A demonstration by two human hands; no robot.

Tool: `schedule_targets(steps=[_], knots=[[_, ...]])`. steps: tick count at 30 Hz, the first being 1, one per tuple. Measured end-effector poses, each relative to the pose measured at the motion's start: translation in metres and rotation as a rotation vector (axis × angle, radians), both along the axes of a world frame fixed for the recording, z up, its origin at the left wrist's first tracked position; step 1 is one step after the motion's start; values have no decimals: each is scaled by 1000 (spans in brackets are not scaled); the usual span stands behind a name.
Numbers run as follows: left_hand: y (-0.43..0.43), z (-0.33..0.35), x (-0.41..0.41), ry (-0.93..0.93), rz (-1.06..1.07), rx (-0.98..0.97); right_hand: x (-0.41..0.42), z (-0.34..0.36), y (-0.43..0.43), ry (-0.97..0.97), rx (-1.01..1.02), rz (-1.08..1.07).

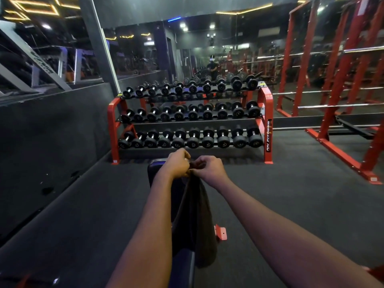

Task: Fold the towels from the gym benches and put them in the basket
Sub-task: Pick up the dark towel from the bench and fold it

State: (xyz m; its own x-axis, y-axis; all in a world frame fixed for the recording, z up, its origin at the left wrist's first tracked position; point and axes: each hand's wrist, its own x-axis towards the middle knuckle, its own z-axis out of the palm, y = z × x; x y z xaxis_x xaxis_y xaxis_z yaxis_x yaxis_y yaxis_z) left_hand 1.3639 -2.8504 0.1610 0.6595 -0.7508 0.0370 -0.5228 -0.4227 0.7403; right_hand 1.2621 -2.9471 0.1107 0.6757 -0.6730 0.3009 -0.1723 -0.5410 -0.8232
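Note:
A dark towel (194, 221) hangs straight down in front of me, doubled into a long narrow strip. My left hand (176, 165) and my right hand (209, 170) are close together and both pinch its top edge. The towel drapes over a dark blue padded gym bench (154, 169) that runs away from me; most of the bench is hidden behind my arms and the cloth. No basket is in view.
A red three-tier dumbbell rack (268, 129) stands just beyond the bench against a mirrored wall. Red power racks (340, 84) with bars fill the right side. A red bench foot (221, 232) pokes out on the dark rubber floor (291, 183). A grey wall runs along the left.

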Motion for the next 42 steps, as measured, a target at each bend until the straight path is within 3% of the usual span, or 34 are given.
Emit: schedule_targets(steps=[5, 9, 13, 15, 22, 28, 33, 37, 39, 42], knots=[[1, 3, 0, 55, -101, 8, -3, -1, -9, -45, -10, -45], [4, -5, 8, -137, -83, 34, -12, 10, -13, -127, -7, -8], [11, -30, 23, -247, -141, 363, -22, 25, -20, -241, 93, 21], [13, -44, 28, -238, -106, 412, -27, 29, -27, -270, 140, 16], [20, -36, 34, -204, -17, 134, -47, 20, -59, -207, 170, -180], [14, 1, 22, -314, -148, -73, -63, 9, -71, -2, 170, -236], [-4, 18, 0, -371, -332, -146, -37, 32, -50, 329, 50, 285], [1, 7, 8, -253, -208, -328, -10, 47, -31, 141, -183, 211], [14, -15, 18, -119, -176, -254, -5, 53, -30, 12, -214, 133], [36, -60, 32, -123, -156, -7, -1, 61, -36, -159, -157, 21]])
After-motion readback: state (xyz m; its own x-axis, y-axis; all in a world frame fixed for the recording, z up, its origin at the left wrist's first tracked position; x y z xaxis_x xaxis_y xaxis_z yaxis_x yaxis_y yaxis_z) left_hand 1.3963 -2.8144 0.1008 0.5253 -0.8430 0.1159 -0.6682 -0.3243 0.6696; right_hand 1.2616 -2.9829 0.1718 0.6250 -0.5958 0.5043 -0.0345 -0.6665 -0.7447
